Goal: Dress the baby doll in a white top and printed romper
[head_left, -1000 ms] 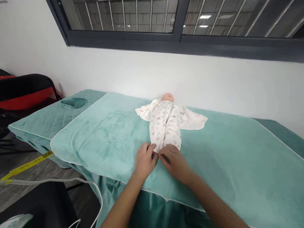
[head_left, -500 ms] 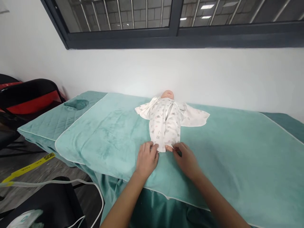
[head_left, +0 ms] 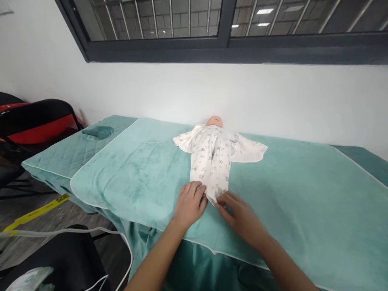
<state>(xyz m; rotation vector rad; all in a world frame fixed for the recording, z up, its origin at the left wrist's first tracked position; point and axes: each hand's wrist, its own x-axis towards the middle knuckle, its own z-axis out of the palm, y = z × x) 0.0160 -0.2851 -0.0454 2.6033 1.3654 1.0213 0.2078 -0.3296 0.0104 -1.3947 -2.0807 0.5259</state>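
A baby doll point(head_left: 214, 121) lies on its back, its head toward the wall. It wears a white printed baby gown point(head_left: 209, 155), whose wide sleeves spread out to both sides. At the lower edge, my left hand point(head_left: 189, 203) has its fingers closed on the left part of the hem. My right hand point(head_left: 241, 214) pinches the hem's right corner between thumb and fingers, pulling it down to a point. The doll's legs are hidden under the cloth.
The doll rests on a bed with a green plush cover point(head_left: 136, 169); a face hole point(head_left: 98, 132) is at its left end. Behind are a white wall and a barred window point(head_left: 157, 50). Black and red chairs point(head_left: 42, 125), a yellow strap point(head_left: 39, 212) and a white cable point(head_left: 75, 231) are left.
My right hand has drawn the gown's right hem down and toward the middle, covering the doll's foot that showed half a second ago. My left hand stays near the left hem.
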